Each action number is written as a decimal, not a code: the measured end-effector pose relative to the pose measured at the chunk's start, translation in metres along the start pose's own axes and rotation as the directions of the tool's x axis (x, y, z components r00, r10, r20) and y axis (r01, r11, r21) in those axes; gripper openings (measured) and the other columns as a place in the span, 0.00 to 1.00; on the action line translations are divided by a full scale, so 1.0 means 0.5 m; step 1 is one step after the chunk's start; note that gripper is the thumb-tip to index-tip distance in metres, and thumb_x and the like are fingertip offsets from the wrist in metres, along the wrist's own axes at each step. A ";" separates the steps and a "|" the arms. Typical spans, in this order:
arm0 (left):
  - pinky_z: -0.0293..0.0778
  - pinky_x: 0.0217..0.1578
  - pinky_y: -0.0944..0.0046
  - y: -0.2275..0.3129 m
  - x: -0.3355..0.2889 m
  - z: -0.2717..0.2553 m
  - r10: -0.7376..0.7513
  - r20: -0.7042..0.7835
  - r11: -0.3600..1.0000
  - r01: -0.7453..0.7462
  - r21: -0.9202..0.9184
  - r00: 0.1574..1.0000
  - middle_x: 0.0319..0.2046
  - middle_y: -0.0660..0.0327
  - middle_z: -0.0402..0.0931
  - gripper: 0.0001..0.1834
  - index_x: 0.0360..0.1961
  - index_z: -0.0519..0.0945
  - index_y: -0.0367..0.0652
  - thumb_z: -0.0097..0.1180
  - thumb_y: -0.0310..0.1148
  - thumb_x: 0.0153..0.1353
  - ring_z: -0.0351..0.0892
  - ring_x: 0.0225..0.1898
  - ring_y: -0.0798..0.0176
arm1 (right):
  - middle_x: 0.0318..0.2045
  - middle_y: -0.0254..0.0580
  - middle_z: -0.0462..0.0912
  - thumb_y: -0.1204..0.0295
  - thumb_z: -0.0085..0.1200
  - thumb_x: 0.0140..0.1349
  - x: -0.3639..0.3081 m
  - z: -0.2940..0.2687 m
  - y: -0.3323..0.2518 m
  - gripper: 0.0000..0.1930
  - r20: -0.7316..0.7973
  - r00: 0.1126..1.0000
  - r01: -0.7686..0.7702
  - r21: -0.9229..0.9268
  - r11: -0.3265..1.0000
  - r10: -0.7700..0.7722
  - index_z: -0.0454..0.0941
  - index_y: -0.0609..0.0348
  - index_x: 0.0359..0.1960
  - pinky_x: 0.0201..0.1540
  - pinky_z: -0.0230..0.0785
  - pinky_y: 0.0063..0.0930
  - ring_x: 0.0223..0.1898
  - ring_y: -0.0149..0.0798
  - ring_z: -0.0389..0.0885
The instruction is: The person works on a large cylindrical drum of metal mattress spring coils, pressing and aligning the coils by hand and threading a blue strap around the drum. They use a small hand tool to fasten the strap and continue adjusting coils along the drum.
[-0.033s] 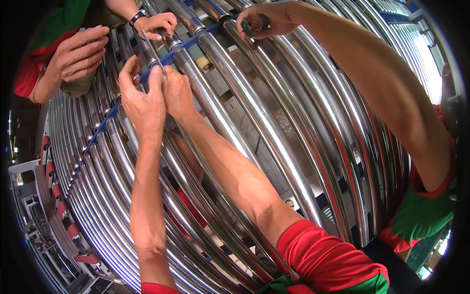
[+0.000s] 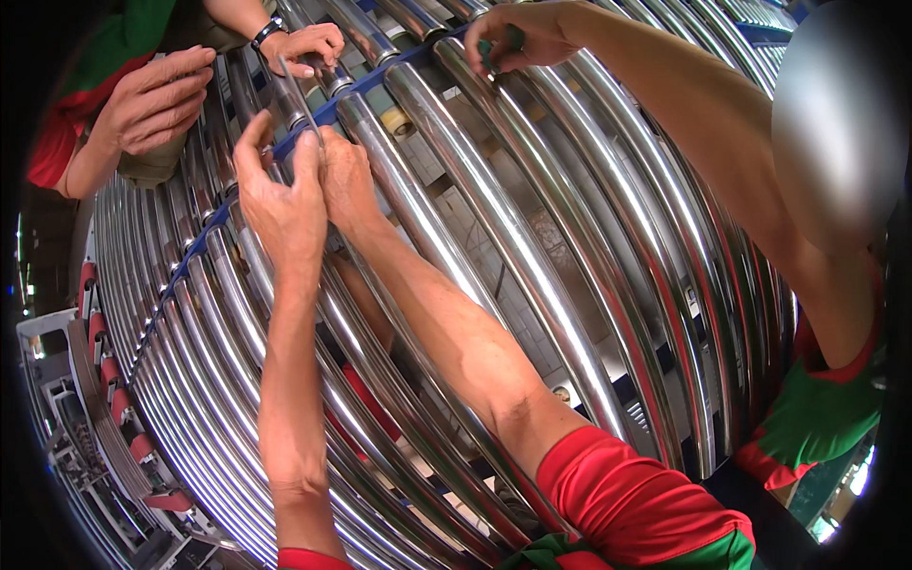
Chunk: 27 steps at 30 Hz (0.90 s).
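Two hands: both are the wearer's own, coming up from the lower edge over a big bed of shiny steel rollers (image 2: 532, 275).
Near: red sleeve with green trim (image 2: 636, 503) at the bottom, forearms stretched out across the rollers.
Left hand (image 2: 275, 195): fingers curled nearly shut, thumb up, pinching a thin grey metal strip (image 2: 296, 100) that sticks up and away from the fingertips.
Right hand (image 2: 347, 180): pressed right against the left, fingers closed onto the same strip's lower end, can't tell how tight.
Where the strip sits: right at the blue rail (image 2: 204, 237) that runs across the roller ends, lower end down in the gap between two rollers.
Step, my guess: looks like they're seating or working that strip into the gap at the rail, mid-way, not finished.
Next move, my guess: needs a steady two-handed hold and keeping the strip lined up with the gap so it doesn't bend or slip.
Far: co-worker hands, one with a dark wristband (image 2: 309, 43) resting on the roller ends just past the strip, another (image 2: 152, 100) at top left, a third (image 2: 518, 38) at top gripping something small and green.
Containers: honestly none here, just rollers, with machine parts showing below through the gaps.
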<state>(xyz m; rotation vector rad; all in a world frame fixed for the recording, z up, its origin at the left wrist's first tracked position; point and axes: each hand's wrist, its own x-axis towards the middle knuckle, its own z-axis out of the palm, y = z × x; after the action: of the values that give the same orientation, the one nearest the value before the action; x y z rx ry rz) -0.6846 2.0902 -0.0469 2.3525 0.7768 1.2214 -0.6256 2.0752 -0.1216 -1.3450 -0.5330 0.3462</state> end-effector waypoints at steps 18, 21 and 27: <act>0.56 0.74 0.41 -0.074 -0.175 -0.062 -0.230 0.430 0.900 0.022 0.435 0.873 0.78 0.44 0.49 0.36 0.67 0.72 0.35 0.68 0.22 0.55 0.49 0.78 0.36 | 0.26 0.53 0.87 0.74 0.47 0.74 0.001 -0.001 0.001 0.11 0.002 0.997 0.082 -0.114 0.990 -0.082 0.79 0.70 0.45 0.40 0.77 0.43 0.32 0.52 0.89; 0.65 0.70 0.40 -0.060 -0.168 -0.053 -0.297 0.459 0.860 0.026 0.510 0.837 0.77 0.45 0.51 0.36 0.66 0.74 0.37 0.69 0.22 0.53 0.48 0.77 0.31 | 0.28 0.56 0.85 0.76 0.49 0.71 0.001 -0.003 -0.001 0.09 0.010 0.994 0.108 -0.096 0.990 -0.107 0.79 0.69 0.41 0.40 0.75 0.49 0.33 0.57 0.86; 0.64 0.71 0.39 -0.054 -0.164 -0.044 -0.321 0.475 0.802 -0.031 0.596 0.819 0.79 0.50 0.50 0.35 0.65 0.75 0.38 0.68 0.20 0.53 0.52 0.75 0.28 | 0.27 0.54 0.87 0.74 0.47 0.73 -0.006 -0.008 0.004 0.12 0.026 0.988 0.153 -0.158 0.975 -0.151 0.79 0.73 0.44 0.42 0.77 0.46 0.33 0.55 0.88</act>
<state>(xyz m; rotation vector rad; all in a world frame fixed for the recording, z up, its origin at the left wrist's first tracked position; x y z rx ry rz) -0.7497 2.0615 -0.1007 2.8254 1.2141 0.1573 -0.6259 2.0706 -0.1246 -1.4466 -0.6827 0.1899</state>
